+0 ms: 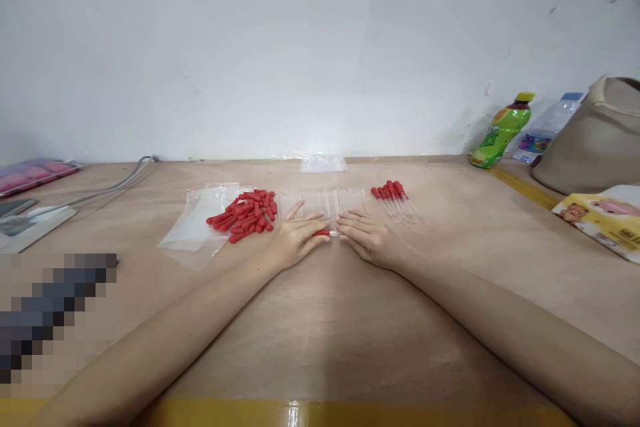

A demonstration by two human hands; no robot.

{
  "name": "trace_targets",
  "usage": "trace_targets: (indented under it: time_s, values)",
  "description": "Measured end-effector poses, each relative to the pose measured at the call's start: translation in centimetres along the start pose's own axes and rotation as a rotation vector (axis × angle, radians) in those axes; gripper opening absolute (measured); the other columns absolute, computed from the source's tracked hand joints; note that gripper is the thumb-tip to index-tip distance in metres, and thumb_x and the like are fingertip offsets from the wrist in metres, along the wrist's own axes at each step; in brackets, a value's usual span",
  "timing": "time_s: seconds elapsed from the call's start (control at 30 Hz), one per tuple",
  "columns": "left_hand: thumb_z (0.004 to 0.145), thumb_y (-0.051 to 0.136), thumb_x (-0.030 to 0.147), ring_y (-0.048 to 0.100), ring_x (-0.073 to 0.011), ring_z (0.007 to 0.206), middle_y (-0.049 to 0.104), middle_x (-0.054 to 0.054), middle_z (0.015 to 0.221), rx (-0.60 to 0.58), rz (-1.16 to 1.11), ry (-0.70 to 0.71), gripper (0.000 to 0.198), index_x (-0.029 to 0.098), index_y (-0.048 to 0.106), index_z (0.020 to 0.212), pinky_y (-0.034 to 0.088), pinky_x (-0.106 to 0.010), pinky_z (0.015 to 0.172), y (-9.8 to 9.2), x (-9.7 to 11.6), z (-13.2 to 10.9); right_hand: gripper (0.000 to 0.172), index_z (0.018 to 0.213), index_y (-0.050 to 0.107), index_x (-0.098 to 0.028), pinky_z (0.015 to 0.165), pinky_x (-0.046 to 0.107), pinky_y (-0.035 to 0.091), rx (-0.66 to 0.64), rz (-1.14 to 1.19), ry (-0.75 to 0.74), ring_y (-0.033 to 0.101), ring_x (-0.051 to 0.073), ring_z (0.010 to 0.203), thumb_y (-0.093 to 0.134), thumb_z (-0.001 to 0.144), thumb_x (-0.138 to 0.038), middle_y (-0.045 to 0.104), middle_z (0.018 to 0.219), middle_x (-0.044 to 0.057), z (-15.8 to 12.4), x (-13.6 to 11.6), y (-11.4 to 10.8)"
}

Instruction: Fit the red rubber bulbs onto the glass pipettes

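Note:
My left hand (296,238) and my right hand (367,238) meet at the table's middle, fingertips pinched on one dropper (329,233): the left holds its red cap, the right its clear tube. Just beyond the hands lies a row of clear glass tubes (325,201). A heap of loose red rubber caps (247,214) sits to the left of my left hand. Several finished droppers with red caps (397,201) lie to the right of the tubes.
Clear plastic bags (197,220) lie left of the caps, another bag (323,163) by the wall. A green bottle (501,131), a water bottle (546,127), a beige bag (595,140) and a yellow packet (600,217) stand at the right. A grey cable (107,190) and pink tray (33,173) lie left.

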State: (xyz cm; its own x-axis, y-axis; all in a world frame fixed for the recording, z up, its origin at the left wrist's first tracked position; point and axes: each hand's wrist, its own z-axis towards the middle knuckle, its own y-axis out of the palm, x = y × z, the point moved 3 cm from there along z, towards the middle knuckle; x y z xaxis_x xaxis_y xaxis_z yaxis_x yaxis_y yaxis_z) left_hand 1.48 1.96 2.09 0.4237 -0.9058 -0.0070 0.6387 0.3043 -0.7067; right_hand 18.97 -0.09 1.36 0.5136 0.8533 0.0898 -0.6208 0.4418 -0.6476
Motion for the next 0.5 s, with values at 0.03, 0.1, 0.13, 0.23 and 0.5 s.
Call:
trace_targets:
  time_s: [0.03, 0.1, 0.13, 0.23, 0.5]
  values:
    - [0.08, 0.055, 0.028, 0.061, -0.0187, 0.095, 0.069, -0.005, 0.091, -0.002, -0.001, -0.008, 0.02, 0.017, 0.059, 0.097, 0.029, -0.049, 0.102, 0.0, -0.1, -0.08, 0.022, 0.098, 0.062, -0.014, 0.092, 0.039, 0.046, 0.003, 0.003, -0.002, 0.056, 0.018, 0.102, 0.044, 0.085, -0.018, 0.065, 0.1, 0.01, -0.04, 0.02, -0.06]
    - [0.08, 0.056, 0.028, 0.061, -0.0176, 0.094, 0.069, -0.005, 0.089, -0.008, -0.017, -0.014, 0.018, 0.017, 0.06, 0.094, 0.03, -0.046, 0.101, 0.01, -0.15, -0.19, 0.021, 0.097, 0.062, -0.013, 0.092, 0.038, 0.046, 0.015, 0.008, -0.013, 0.056, 0.018, 0.102, 0.045, 0.085, -0.017, 0.065, 0.1, 0.01, -0.13, 0.0, -0.21]
    - [0.08, 0.055, 0.027, 0.062, -0.0168, 0.093, 0.069, -0.005, 0.087, -0.01, -0.032, -0.017, 0.017, 0.017, 0.06, 0.093, 0.031, -0.045, 0.101, 0.01, -0.1, -0.22, 0.021, 0.098, 0.062, -0.013, 0.092, 0.038, 0.046, 0.019, 0.011, -0.017, 0.056, 0.018, 0.102, 0.045, 0.085, -0.017, 0.065, 0.1, 0.01, -0.17, -0.02, -0.27]
    - [0.081, 0.054, 0.026, 0.063, -0.0152, 0.09, 0.07, -0.004, 0.085, -0.014, -0.083, -0.033, 0.014, 0.017, 0.061, 0.089, 0.03, -0.043, 0.101, 0.06, 0.12, -0.21, 0.021, 0.098, 0.061, -0.014, 0.092, 0.038, 0.046, 0.016, 0.034, -0.003, 0.057, 0.018, 0.101, 0.045, 0.085, -0.017, 0.065, 0.1, 0.009, -0.2, -0.1, -0.29]
    - [0.081, 0.054, 0.028, 0.064, -0.0155, 0.087, 0.07, -0.005, 0.084, -0.032, -0.131, -0.029, 0.014, 0.018, 0.061, 0.086, 0.035, -0.042, 0.098, 0.24, 0.32, -0.06, 0.02, 0.096, 0.061, -0.016, 0.091, 0.037, 0.046, -0.007, 0.087, 0.012, 0.057, 0.017, 0.1, 0.044, 0.085, -0.018, 0.065, 0.099, 0.008, -0.21, -0.02, 0.11]
